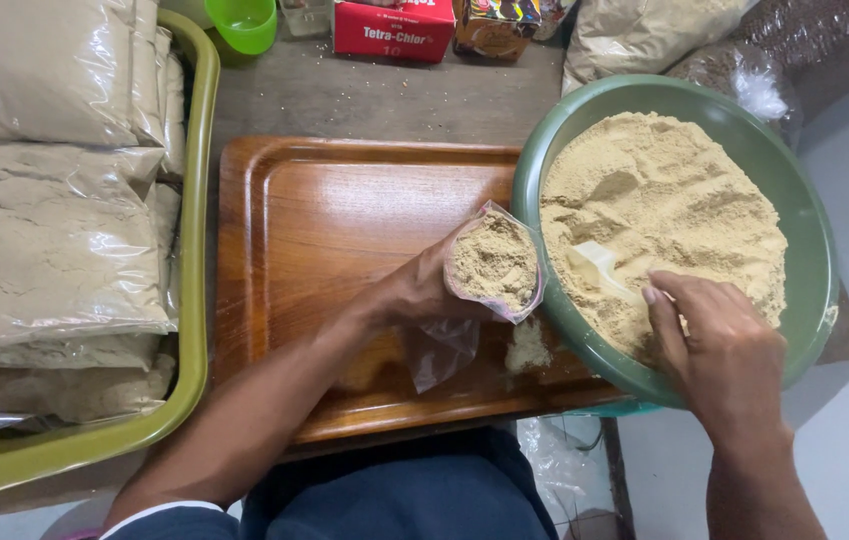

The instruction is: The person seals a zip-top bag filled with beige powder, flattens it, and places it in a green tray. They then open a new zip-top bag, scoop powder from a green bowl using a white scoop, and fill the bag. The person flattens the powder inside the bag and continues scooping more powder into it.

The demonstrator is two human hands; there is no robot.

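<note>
I see a grey worktable (364, 95) with a glossy brown wooden tray (314, 220) in the middle. On the tray edge leans a round green plastic basin (804, 230), full of dry tan powder (674, 200) with a rough, crumbly surface. My left hand (414, 295) is closed around a small clear plastic bag (494, 265), open at the top and filled with the same powder, held just beside the basin rim. A little spilled powder (527, 348) lies on the tray under it. My right hand (719, 345) rests in the basin, fingers curled on the handle of a pale scoop (599, 265); the handle is hidden, so I cannot tell how firm the grip is. At the left, an olive tray (194, 250) holds flat sealed bags of powder (44, 240), cut off by the frame. Behind are a red box (394, 30) and a green cup (242, 22), only partly visible.
</note>
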